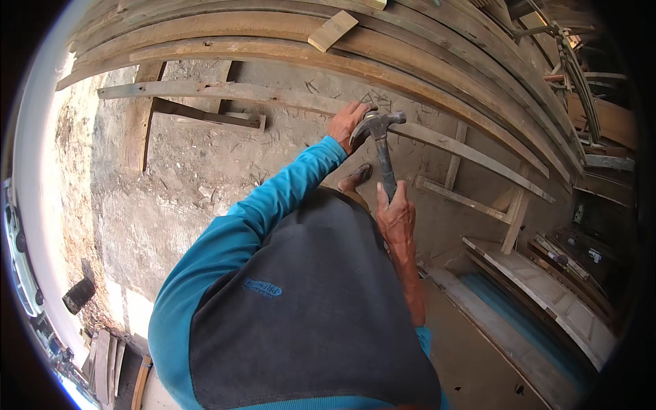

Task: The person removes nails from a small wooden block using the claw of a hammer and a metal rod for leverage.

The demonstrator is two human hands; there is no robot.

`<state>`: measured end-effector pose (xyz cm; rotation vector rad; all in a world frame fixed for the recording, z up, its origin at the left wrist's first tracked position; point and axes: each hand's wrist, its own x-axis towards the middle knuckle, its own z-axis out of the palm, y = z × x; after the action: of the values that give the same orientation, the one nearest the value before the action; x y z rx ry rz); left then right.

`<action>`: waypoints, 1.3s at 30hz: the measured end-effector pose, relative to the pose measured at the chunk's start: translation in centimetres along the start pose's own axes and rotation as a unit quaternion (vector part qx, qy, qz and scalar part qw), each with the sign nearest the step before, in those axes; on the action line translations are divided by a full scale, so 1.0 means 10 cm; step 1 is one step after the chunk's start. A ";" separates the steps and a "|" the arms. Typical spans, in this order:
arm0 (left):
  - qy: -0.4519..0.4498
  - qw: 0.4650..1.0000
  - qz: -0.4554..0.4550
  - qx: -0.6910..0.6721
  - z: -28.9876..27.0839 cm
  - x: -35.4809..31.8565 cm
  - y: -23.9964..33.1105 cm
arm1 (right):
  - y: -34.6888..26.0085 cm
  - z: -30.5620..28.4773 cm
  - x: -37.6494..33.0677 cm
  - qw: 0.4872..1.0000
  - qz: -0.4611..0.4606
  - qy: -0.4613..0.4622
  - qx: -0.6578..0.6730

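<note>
My right hand [398, 215] is closed round the dark grip of a claw hammer [384, 158], which points away from me with its head raised. The claw end of that head curves down beside my left hand [347, 124]. With bent fingers, my left hand grips a long narrow wooden plank [273, 96] near its middle. The hammer head hides some of the left fingertips, and whether a nail is between them cannot be made out. The plank runs left to right in front of me.
Several long beams [273, 27] lie beyond the plank, with a short wood block [333, 31] on top. Wooden supports stand at left [142, 130] and right [516, 215]. Stacked panels [540, 294] lie at lower right. My sandalled foot [355, 179] is on the dirt floor.
</note>
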<state>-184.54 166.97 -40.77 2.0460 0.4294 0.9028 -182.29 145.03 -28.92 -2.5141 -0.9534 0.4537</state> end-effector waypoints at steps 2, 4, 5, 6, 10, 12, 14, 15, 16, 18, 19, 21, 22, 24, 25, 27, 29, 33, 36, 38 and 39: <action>0.012 1.000 -0.013 0.012 0.10 -0.16 -0.09 | -0.23 -0.16 -0.22 0.997 -0.015 0.049 0.060; 0.006 0.999 -0.025 0.027 0.13 -0.14 -0.10 | -0.57 -0.41 -0.20 0.977 -0.068 0.147 0.139; 0.004 0.999 -0.034 0.025 0.11 -0.11 -0.06 | -0.52 -0.44 -0.19 0.961 -0.126 0.177 0.171; 0.002 0.999 -0.043 0.022 0.10 -0.10 -0.03 | -0.45 -0.48 -0.17 0.940 -0.183 0.206 0.203; 0.015 0.999 -0.027 0.045 0.19 -0.10 -0.11 | -0.28 -0.11 -0.02 0.849 -0.317 0.317 0.279; -0.008 0.996 0.029 0.080 0.18 -0.06 -0.12 | 0.02 0.04 -0.04 0.984 -0.114 0.125 0.053; -0.002 0.995 0.060 0.075 0.20 0.02 -0.17 | 0.01 0.10 -0.02 0.997 -0.046 0.054 0.039; 0.012 0.997 0.061 0.047 0.25 -0.02 -0.18 | -0.01 0.11 0.00 0.999 -0.011 0.019 0.032; 0.023 0.998 0.060 0.024 0.26 -0.03 -0.23 | -0.10 0.07 0.08 0.996 -0.026 0.048 0.069; 0.003 1.000 -0.018 0.007 0.27 -0.11 -0.18 | -0.35 -0.15 -0.02 0.986 -0.026 0.091 0.135; -0.006 0.999 -0.031 -0.012 0.17 0.01 -0.08 | -0.37 -0.26 0.00 0.981 -0.037 0.116 0.154; 0.001 0.999 -0.038 -0.028 0.08 -0.04 -0.04 | -0.39 -0.44 -0.03 0.969 -0.038 0.164 0.179; 0.002 0.999 -0.038 -0.032 0.05 -0.04 -0.04 | -0.38 -0.51 -0.01 0.961 -0.040 0.193 0.193; 0.006 0.999 -0.038 -0.038 0.00 -0.08 0.01 | -0.26 -0.57 -0.03 0.951 -0.035 0.215 0.221; 0.007 0.995 -0.058 -0.083 -0.01 -0.09 0.04 | -0.17 -0.55 -0.06 0.949 -0.033 0.221 0.223; 0.025 0.996 -0.046 -0.074 -0.03 -0.06 0.13 | -0.10 -0.53 -0.11 0.948 -0.003 0.217 0.232; 0.010 0.998 -0.027 -0.058 -0.06 0.01 0.19 | -0.03 -0.45 -0.16 0.957 0.041 0.185 0.220; -0.093 0.990 -0.050 -0.094 0.00 0.14 0.16 | -0.07 -0.42 -0.17 0.961 0.027 0.171 0.214; -0.109 0.984 -0.082 -0.112 0.09 0.12 -0.01 | -0.17 -0.49 -0.19 0.945 -0.062 0.197 0.256; -0.100 0.990 -0.058 -0.083 0.09 0.12 -0.03 | -0.28 -0.63 -0.06 0.915 -0.186 0.198 0.299; -0.098 0.992 -0.045 -0.072 0.09 0.10 -0.06 | -0.31 -0.65 0.02 0.893 -0.249 0.196 0.318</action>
<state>-183.17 167.42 -41.11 1.9449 0.3368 0.6527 -181.02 145.55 -21.82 -1.6071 -1.0248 0.0603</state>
